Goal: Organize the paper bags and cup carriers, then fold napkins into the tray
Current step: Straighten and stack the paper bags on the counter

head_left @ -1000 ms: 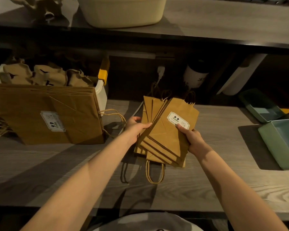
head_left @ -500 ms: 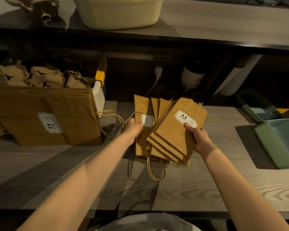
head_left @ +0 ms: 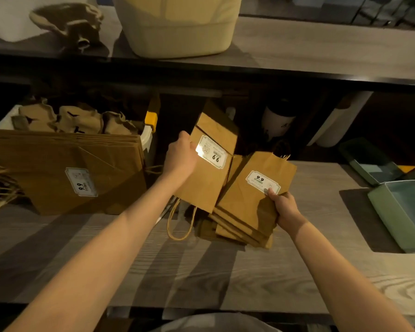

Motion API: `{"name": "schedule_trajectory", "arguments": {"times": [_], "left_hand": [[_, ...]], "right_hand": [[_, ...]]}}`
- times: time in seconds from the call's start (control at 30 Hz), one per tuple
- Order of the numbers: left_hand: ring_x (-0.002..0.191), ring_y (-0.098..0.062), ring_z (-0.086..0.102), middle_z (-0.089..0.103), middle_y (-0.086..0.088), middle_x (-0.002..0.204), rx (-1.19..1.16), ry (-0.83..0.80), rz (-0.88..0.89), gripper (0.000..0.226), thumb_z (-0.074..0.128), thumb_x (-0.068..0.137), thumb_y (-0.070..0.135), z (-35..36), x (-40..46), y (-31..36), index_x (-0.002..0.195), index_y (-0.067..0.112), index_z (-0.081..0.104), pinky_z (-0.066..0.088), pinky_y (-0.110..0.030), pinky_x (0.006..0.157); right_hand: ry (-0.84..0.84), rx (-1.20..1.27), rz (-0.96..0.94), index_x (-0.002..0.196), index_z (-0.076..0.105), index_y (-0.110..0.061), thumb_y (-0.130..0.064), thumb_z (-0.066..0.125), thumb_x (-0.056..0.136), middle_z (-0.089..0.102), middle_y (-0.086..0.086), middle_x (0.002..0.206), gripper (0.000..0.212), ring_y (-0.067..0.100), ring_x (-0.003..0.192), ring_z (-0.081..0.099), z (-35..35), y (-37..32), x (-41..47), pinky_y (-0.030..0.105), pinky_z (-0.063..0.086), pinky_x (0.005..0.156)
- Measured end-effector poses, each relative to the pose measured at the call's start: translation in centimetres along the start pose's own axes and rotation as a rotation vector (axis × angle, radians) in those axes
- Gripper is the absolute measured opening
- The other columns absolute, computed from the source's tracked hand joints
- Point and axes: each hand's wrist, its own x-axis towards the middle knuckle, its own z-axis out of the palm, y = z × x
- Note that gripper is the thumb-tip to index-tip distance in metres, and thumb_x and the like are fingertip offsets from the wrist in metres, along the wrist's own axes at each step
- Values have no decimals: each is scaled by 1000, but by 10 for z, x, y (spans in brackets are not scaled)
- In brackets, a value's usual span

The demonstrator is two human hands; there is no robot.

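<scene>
Far shelf recess dark; dark-capped bottle (head_left: 277, 121) and white roll (head_left: 338, 123) back there hard to make out. White bin (head_left: 147, 137) at left holding cup carriers (head_left: 65, 117), mostly hidden behind large bag stack (head_left: 65, 168) leaning on it. Green tray (head_left: 403, 212) at right, cut off by frame edge, inside looks bare. Left hand (head_left: 181, 155) pinching single paper bag (head_left: 209, 168), lifted off surface (head_left: 225, 271), label upside down. Right hand (head_left: 285, 209) fingers clamped on fanned bag bundle (head_left: 247, 207), thumb by label, lower end of bundle touching surface.
</scene>
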Motion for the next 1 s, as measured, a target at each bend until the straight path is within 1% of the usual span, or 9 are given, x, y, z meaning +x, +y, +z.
{"name": "schedule_trajectory", "arguments": {"times": [0.13,0.27,0.37,0.43,0.5,0.67,0.8,0.9,1.0], "left_hand": [[78,-14,55,56,-1,95,-15,12,57,18,36,99,21,-5,-2,-1,107,13,50,43,-24,61],[85,-10,57,59,5,101,10,-49,146,23,40,99,28,-4,-5,1,116,19,53,43,-24,65],[95,-13,62,64,4,108,17,-73,210,28,44,97,31,-3,-8,7,122,20,54,43,-22,68],[100,-15,62,65,2,112,94,-90,266,32,47,96,33,-5,-10,17,126,22,54,44,-24,71],[105,-17,60,64,3,115,232,-119,345,34,48,95,35,-6,-13,30,128,26,54,44,-29,77],[108,-15,58,65,6,112,497,-206,591,28,52,93,34,-1,-21,61,120,35,59,43,-35,87],[104,-17,57,65,4,104,522,-143,763,25,55,90,37,7,-28,79,112,31,64,42,-33,87],[110,-17,51,61,2,112,438,-39,870,27,59,88,33,14,-30,78,114,25,62,37,-30,93],[107,-19,55,64,-1,108,275,34,960,28,70,80,19,18,-28,68,106,15,65,42,-31,91]], "right_hand": [[-73,-67,-58,127,47,-4,-9,52,95,60,13,117,32,26,99,58,13,0,-4,38,49,80],[-117,-255,-50,109,58,-1,-1,44,93,60,11,90,21,19,73,53,15,-6,-4,26,42,62],[-6,-309,-107,111,55,-3,-6,44,92,52,10,107,21,23,85,52,11,-17,-11,30,41,71],[174,-423,-370,131,41,-6,-11,46,95,42,9,130,37,24,111,48,7,-29,-26,33,40,90],[261,-516,-728,134,40,-10,-8,47,94,33,10,138,40,14,114,41,6,-44,-49,26,37,96],[113,-1057,-1281,132,50,-15,-17,59,90,52,6,132,43,22,124,45,17,-76,-77,39,35,105],[-165,-1323,-1167,111,57,-21,-32,62,87,64,-6,96,26,17,95,62,15,-84,-79,37,48,91],[-148,-1203,-1086,105,57,-20,-28,60,89,59,-9,90,18,12,84,61,5,-79,-69,28,52,67],[-74,-846,-816,116,54,-14,-29,59,91,61,-3,100,30,15,92,60,-5,-68,-53,32,52,74]]}}
